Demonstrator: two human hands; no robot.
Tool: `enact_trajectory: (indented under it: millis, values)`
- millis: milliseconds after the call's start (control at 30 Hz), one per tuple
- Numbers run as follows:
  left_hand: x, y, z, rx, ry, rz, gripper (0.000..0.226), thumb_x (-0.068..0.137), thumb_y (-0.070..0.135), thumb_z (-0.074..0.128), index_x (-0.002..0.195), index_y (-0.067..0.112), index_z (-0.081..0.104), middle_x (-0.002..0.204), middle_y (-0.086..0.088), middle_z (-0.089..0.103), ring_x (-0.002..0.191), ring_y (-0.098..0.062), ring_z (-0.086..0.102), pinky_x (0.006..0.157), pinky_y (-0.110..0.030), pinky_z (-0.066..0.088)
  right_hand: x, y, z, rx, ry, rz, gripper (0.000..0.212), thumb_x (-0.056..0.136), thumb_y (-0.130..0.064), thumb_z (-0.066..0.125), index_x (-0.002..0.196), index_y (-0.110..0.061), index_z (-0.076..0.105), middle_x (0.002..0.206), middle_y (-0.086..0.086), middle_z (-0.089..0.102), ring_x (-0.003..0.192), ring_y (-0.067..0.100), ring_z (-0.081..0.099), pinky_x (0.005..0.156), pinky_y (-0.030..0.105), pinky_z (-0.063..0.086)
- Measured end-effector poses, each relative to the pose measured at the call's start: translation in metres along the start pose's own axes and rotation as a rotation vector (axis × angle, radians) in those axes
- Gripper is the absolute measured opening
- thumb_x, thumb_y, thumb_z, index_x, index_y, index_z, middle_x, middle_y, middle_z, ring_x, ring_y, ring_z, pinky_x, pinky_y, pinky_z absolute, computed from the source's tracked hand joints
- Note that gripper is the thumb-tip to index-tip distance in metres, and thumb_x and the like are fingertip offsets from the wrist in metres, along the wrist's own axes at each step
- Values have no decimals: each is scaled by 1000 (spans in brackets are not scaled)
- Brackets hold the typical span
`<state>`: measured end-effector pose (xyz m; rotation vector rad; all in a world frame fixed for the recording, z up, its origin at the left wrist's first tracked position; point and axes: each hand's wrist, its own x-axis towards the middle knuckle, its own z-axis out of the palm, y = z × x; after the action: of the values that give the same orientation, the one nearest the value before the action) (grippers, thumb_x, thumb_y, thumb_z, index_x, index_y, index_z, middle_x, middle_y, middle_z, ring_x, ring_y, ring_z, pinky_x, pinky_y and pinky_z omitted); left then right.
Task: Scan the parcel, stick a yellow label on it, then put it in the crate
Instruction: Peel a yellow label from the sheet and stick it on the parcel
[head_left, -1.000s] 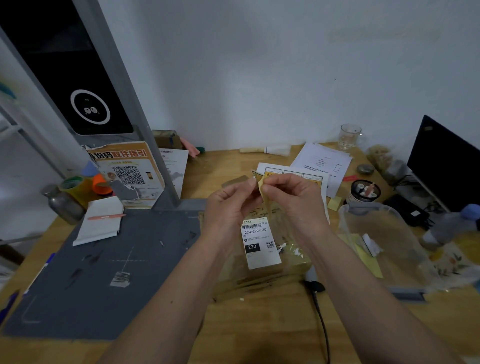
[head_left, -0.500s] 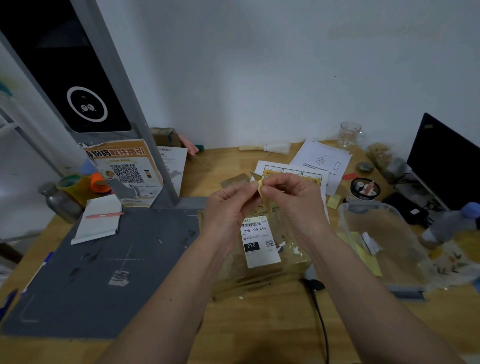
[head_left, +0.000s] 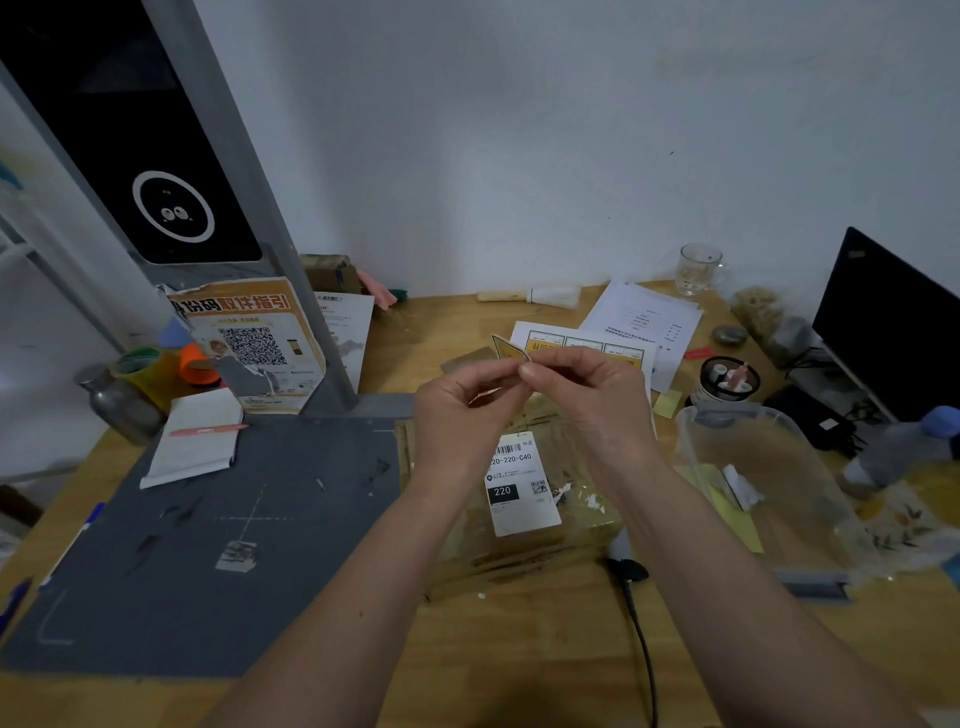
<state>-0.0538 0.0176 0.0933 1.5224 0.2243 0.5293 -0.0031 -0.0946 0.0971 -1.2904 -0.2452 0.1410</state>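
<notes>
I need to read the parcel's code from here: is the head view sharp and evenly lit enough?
Head view: dim and soft; white label on the parcel shows "220" without glare, left edge hidden by the left hand; wide-angle bends the frame edges.

Two bare forearms enter from the bottom edge, with no sleeve, glove, watch or bracelet on either as far as they show. The left hand (head_left: 462, 410) and the right hand (head_left: 587, 400) carry no rings on the fingers that show. The fingernails are short and unpainted.
</notes>
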Motion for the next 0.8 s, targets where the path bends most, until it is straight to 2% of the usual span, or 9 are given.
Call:
enact_trajectory:
  millis: [133,233,433,667,800]
  values:
    - [1,-3,1,57,25,14,29,76,8,76,98,27,73,95,3,75,88,-6,70,77,-18,55,-1,1,0,30,4,-14,17,70,0,77,72,-17,76,73,0,76,76,14,71,69,20,54]
    - [1,-4,1,75,7,28,26,78,7,74,100,19,74,97,2,75,90,-8,70,79,-21,55,-1,2,-1,31,12,-22,9,72,0,75,78,-7,75,77,6,75,78,20,71,70,24,55]
    - [1,-3,1,98,-6,73,24,78,9,74,101,14,75,99,-4,74,93,-13,69,81,-23,55,-1,1,1,-16,13,-35,14,71,-2,77,71,-16,76,78,6,75,80,22,71,72,25,56]
    - [0,-2,0,100,-22,77,27,78,5,73,104,12,74,102,-6,72,94,-14,69,82,-24,55,-1,1,3,-27,25,-44,11,70,0,78,78,-6,72,85,16,73,84,27,70,73,26,56]
    - [-1,-1,0,122,-41,84,29,79,5,72,107,12,73,105,-5,72,96,-13,68,85,-26,56,-1,2,4,-22,41,-65,10,72,2,75,78,-6,73,83,14,74,82,27,70,73,26,56]
